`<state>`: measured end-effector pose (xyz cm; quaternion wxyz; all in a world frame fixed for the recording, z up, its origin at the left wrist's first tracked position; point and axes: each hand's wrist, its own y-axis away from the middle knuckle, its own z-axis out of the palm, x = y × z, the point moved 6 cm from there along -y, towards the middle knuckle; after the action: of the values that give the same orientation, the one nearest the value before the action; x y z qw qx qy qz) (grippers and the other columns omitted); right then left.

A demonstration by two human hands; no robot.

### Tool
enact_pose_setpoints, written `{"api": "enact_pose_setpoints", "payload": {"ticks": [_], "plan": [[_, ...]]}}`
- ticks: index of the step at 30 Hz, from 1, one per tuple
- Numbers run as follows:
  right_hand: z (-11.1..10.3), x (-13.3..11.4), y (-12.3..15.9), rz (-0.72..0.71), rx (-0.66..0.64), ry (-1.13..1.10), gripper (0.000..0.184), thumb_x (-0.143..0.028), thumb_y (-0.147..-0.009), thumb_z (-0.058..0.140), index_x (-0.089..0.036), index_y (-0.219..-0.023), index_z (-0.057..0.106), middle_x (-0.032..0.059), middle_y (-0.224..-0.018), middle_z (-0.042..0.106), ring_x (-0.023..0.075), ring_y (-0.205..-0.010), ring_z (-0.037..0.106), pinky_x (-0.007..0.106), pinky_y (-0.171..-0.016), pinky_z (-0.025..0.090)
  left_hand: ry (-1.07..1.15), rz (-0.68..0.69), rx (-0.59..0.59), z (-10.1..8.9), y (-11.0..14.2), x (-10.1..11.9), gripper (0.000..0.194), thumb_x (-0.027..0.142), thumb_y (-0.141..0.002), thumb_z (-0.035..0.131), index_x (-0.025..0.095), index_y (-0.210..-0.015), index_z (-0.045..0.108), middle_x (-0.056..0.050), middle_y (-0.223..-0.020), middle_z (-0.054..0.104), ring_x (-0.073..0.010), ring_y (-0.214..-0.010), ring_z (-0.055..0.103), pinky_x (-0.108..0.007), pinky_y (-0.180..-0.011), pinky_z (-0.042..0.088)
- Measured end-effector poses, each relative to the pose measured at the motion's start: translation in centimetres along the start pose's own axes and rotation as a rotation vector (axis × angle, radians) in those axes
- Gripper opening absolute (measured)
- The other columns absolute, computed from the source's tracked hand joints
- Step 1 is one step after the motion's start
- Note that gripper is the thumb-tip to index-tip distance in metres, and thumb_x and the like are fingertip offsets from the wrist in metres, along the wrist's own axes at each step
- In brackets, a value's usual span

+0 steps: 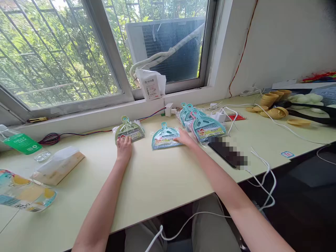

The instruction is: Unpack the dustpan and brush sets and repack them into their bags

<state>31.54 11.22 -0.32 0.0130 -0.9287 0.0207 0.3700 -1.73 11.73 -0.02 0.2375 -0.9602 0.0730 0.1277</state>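
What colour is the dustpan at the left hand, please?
The dustpan is olive green, head view.

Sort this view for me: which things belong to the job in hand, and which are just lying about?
In the job:
- olive dustpan, under the left hand
- blue dustpan, under the right hand's fingers
- likely the dustpan pile beside it

Lying about:
- green-labelled bottle
- fruit-print pouch
- yellow-handled knife
- tan cups

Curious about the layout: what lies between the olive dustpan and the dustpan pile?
A blue dustpan, the right hand at its edge, in the head view.
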Motion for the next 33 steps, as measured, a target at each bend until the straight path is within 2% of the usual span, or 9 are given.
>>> {"api": "enact_pose_setpoints", "payload": {"ticks": [8,14,19,26,28,30,33], "plan": [[0.1,-0.3,-0.1,-0.044,-0.036,0.088,0.072,-0.035,-0.08,0.066,-0.013,-0.142,0.036,0.0177,-0.133,0.053,0.0303,-0.124,0.048,0.032,-0.096,0.038,0.014,-0.034,-0.124,0.7,-0.4,-0.1,0.055,0.007,-0.086,0.024,-0.001,-0.136,0.046,-0.026,-0.135,0.048,-0.036,-0.111,0.049,-0.047,-0.092,0.04],[-0.1,0.0,-0.7,-0.062,-0.018,0.066,0.07,-0.034,-0.078,0.068,-0.013,-0.139,0.04,0.0174,-0.129,0.057,0.0303,-0.119,0.053,0.034,-0.093,0.041,0.112,-0.088,-0.166,1.5,-1.8,-0.2,0.056,0.014,-0.088,0.026,0.007,-0.142,0.041,-0.018,-0.145,0.04,-0.0375,-0.123,0.04,-0.05,-0.093,0.041],[-0.2,0.6,-1.6,-0.089,0.001,-0.017,0.069,-0.033,-0.073,0.072,-0.014,-0.134,0.046,0.0147,-0.123,0.06,0.0265,-0.114,0.055,0.034,-0.093,0.042,0.191,-0.149,-0.194,2.1,-3.0,0.0,0.057,0.014,-0.087,0.028,0.007,-0.143,0.038,-0.017,-0.148,0.035,-0.0376,-0.129,0.035,-0.049,-0.098,0.039],[0.3,2.1,-2.7,-0.032,-0.023,-0.273,0.078,-0.031,-0.06,0.082,-0.016,-0.13,0.052,0.0096,-0.1,0.068,0.0207,-0.087,0.064,0.033,-0.08,0.05,0.335,-0.256,-0.073,1.3,-2.5,-0.3,0.061,0.013,-0.084,0.034,0.005,-0.144,0.034,-0.018,-0.145,0.04,-0.0345,-0.129,0.039,-0.046,-0.102,0.037],[0.4,2.2,-2.8,-0.027,-0.022,-0.364,0.078,-0.028,-0.058,0.084,-0.015,-0.129,0.054,0.0083,-0.094,0.069,0.0193,-0.08,0.065,0.033,-0.078,0.051,0.319,-0.217,-0.005,0.3,-2.2,0.2,0.056,0.011,-0.083,0.034,0.005,-0.138,0.044,-0.018,-0.147,0.037,-0.0347,-0.129,0.041,-0.047,-0.103,0.036],[0.4,2.1,-2.8,-0.032,-0.01,-0.456,0.074,-0.024,-0.057,0.084,-0.015,-0.126,0.057,0.0075,-0.09,0.07,0.0181,-0.076,0.065,0.032,-0.077,0.052,0.321,-0.12,0.073,-1.0,-1.8,1.1,0.049,0.008,-0.082,0.035,0.007,-0.126,0.056,-0.017,-0.148,0.035,-0.0347,-0.129,0.041,-0.049,-0.105,0.033],[0.5,1.4,-2.4,-0.06,0.004,-0.573,0.066,-0.02,-0.06,0.082,-0.016,-0.122,0.06,0.0054,-0.083,0.07,0.0163,-0.072,0.065,0.031,-0.075,0.053,0.474,0.002,0.152,-2.8,-0.8,2.9,0.04,0.012,-0.085,0.036,0.014,-0.111,0.065,-0.013,-0.144,0.043,-0.0317,-0.129,0.043,-0.048,-0.107,0.032]]}}
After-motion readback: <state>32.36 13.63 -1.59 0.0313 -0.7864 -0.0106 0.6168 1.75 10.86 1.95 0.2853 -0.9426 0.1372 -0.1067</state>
